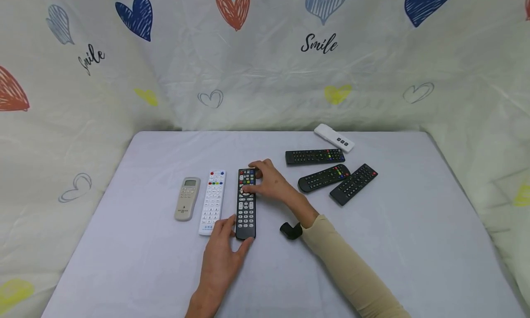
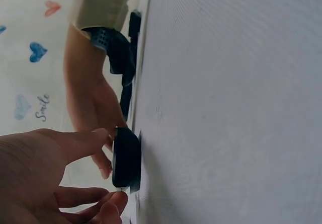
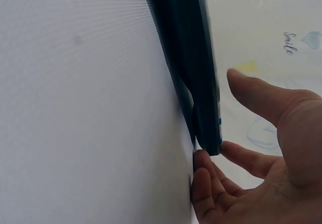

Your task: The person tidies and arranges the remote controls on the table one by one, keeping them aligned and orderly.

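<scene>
A black remote control (image 1: 246,207) with a red button and several coloured ones lies lengthwise near the middle of the table. My left hand (image 1: 221,258) holds its near end, thumb at the right corner and fingers along the left side. At the far end is my right hand (image 1: 271,182), fingertips right at the end of the remote. In the right wrist view its thumb (image 3: 254,93) stands apart from the button face. Left of the black remote lie a white remote control (image 1: 213,200), partly behind the left fingers, and a smaller beige remote (image 1: 188,198) with a display.
To the right sit a white remote (image 1: 334,137) with dark buttons and three black remotes (image 1: 314,157), the lower two (image 1: 324,178) (image 1: 354,184) touching or overlapping. A black strap piece (image 1: 291,231) is at the right wrist. A heart-printed curtain (image 1: 265,78) hangs behind the table.
</scene>
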A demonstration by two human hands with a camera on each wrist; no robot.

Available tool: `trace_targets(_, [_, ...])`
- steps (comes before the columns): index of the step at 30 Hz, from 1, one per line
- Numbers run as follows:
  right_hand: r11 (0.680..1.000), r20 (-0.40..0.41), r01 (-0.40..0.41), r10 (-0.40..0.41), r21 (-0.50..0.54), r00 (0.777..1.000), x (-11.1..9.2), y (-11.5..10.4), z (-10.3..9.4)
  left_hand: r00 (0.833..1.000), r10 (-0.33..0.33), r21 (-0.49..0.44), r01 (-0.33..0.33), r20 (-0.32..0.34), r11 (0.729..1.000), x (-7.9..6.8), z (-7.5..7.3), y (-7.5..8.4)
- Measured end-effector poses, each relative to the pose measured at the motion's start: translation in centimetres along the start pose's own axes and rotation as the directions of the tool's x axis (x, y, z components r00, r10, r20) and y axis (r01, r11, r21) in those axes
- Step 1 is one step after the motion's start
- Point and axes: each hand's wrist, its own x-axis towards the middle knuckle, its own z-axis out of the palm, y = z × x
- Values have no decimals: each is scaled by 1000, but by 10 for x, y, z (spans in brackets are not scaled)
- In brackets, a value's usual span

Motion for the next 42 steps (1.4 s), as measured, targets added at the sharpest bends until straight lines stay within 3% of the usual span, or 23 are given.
trace_targets(7, [998,-79,44,-40,47,996,-4,4,-12,992,79,-8,-80,-94,997,2,0,6])
trace_targets(16, [990,-211,89,-64,110,975,-10,12,-26,955,237,-83,-255,-180,963,9,6,17])
trace_targets(22, [989,-286,88,-50,121,957,-14,18,-38,948,281,-154,-303,-151,940,16,11,31])
trace_targets(30, [983,-375,88,-22,160,927,-22,29,-58,956,282,-193,-293,-83,936,27,20,50])
trace_targets(37, [983,-390,64,8,171,921,-32,43,-70,957,285,-209,-289,-51,934,31,31,60])
trace_targets(42, [986,-402,26,44,166,914,-36,51,-74,948,312,-209,-317,-55,925,34,37,61])
